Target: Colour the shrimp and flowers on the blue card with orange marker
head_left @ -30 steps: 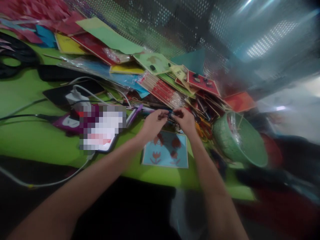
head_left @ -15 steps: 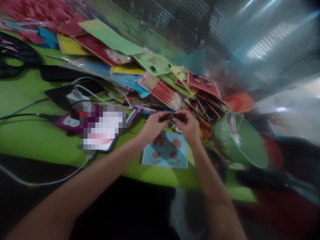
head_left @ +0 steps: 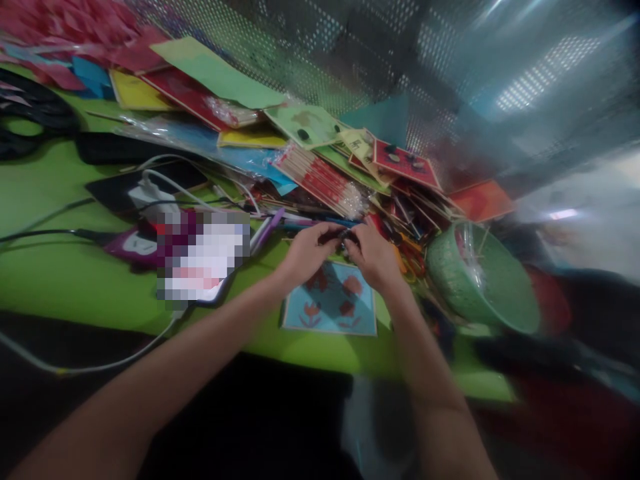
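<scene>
My left hand and my right hand meet just above the far edge of a light blue card. Fingers of both hands are closed around a small dark object, too hidden and blurred to name. Orange-red flower shapes with leaves show on the card, which lies flat on the green tabletop under my hands' shadow. Beyond my fingers lies a clear-wrapped bundle of wooden sticks with red bands.
On the left are a phone with a blurred screen, a purple power strip and loose cables. A green basket stands at the right. Coloured cards pile up at the back, before a perforated metal panel. Pink material heaps at far left.
My right hand has turned slightly, its fingers now covering more of the small dark object. The card stays in place. The view has shifted slightly.
</scene>
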A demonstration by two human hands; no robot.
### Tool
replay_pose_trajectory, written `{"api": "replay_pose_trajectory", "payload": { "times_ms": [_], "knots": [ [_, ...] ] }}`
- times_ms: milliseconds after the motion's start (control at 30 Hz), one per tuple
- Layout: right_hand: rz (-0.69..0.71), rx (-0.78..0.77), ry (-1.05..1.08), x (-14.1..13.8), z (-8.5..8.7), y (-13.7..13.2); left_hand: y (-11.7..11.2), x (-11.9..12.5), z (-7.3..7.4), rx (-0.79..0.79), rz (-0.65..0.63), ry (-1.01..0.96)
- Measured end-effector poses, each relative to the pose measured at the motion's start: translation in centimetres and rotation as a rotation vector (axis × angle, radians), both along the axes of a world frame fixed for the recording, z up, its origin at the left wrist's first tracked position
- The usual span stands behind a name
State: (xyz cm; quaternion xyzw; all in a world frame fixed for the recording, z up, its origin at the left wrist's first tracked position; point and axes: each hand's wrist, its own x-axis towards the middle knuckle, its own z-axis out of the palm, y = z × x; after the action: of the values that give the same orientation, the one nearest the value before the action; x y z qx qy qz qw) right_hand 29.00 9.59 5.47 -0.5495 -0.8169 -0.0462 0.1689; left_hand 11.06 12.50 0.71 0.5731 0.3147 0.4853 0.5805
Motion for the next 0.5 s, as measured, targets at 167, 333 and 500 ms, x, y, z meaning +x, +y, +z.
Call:
{"api": "replay_pose_trajectory", "payload": {
  "times_ms": [167, 333, 500],
  "knots": [
    [0.024, 0.084, -0.164, 0.16, -0.38, 0.16, -0.19, 0.02, 0.06, -0.013, -0.039, 0.009],
    [0.008, 0.1, -0.107, 0.33, -0.55, 0.25, -0.21, 0.03, -0.16, -0.059, -0.103, -0.024],
    [0.016, 0.179, -0.011, -0.04, 0.18, -0.2, -0.06, 0.28, -0.32, -0.153, -0.108, -0.089]
  ]
}}
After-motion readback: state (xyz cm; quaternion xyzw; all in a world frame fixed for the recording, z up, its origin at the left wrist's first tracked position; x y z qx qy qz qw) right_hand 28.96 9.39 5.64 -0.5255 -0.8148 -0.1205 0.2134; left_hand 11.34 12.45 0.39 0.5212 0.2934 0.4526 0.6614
